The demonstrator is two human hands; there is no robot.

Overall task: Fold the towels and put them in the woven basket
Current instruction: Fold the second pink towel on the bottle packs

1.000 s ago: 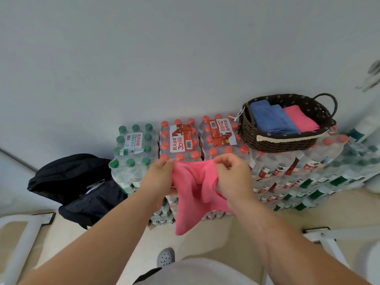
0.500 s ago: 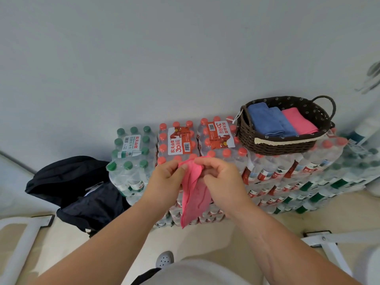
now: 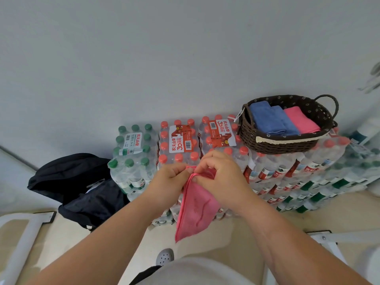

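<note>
Your left fingers [image 3: 182, 170] and right fingers [image 3: 207, 163] are curled and pinched on the top edge of the pink towel [image 3: 195, 210], with the two sets of fingertips touching each other. Your left hand [image 3: 170, 178] and right hand [image 3: 221, 175] meet in the near middle of the scene, in front of the stacked water packs. The towel hangs doubled from that pinch, its lower corner pointing down toward the floor and resting on nothing.

Beyond your hands, the red-capped bottle packs [image 3: 182, 140] sit side by side, with the green-capped pack [image 3: 133, 145] just to their left. The woven basket [image 3: 277, 144] stands on the packs at the far right, well apart from the towel you hold. Inside it lie folded blue towels [image 3: 267, 120] on the left and a folded pink towel [image 3: 301, 121] on the right, touching each other. A black bag [image 3: 72, 182] slumps on the floor at the left. A grey shoe [image 3: 164, 257] shows near you.
</note>
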